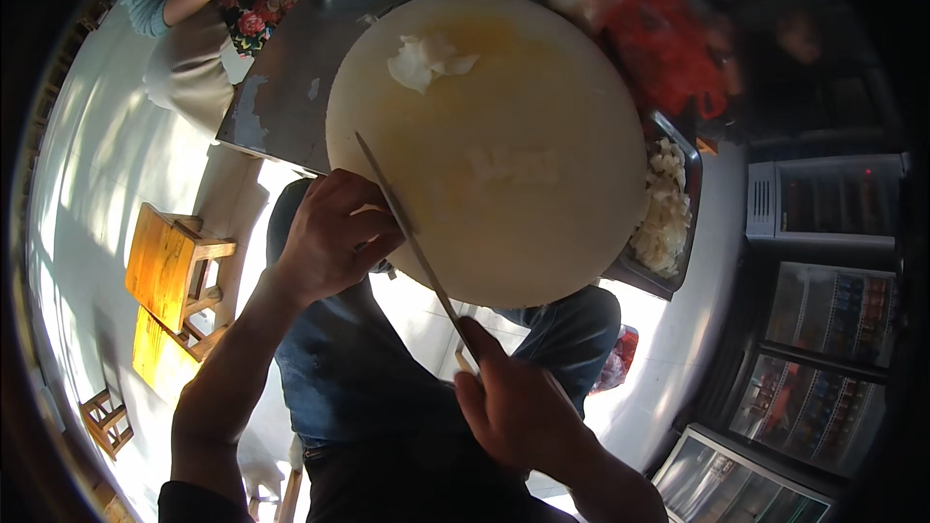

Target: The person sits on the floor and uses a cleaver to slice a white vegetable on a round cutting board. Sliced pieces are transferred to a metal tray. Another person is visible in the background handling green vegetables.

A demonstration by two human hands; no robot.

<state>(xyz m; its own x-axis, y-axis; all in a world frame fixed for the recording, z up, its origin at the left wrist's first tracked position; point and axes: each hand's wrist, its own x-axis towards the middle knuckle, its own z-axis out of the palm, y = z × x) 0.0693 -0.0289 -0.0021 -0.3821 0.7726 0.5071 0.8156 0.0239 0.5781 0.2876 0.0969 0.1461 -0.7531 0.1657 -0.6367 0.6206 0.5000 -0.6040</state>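
Observation:
My right hand (508,399) grips the handle of a large kitchen knife (421,254), whose blade slants up and left across the near left edge of a round, pale chopping board (567,232). Beside the blade, my left hand (341,232) has its fingers bent at the board's edge; whether something lies under them is hidden. White, layered vegetable pieces (429,62) rest on the far left part of the board. Faint pale bits (519,165) lie near its middle. To the right, a metal tray (694,203) holds many chopped white pieces (662,211).
A metal table (290,87) extends left behind the board. Red plastic bags (665,43) lie at the back right. Another person (182,7) is at the upper left. Wooden stools (160,269) stand on the left floor, glass-fronted fridges (828,312) on the right.

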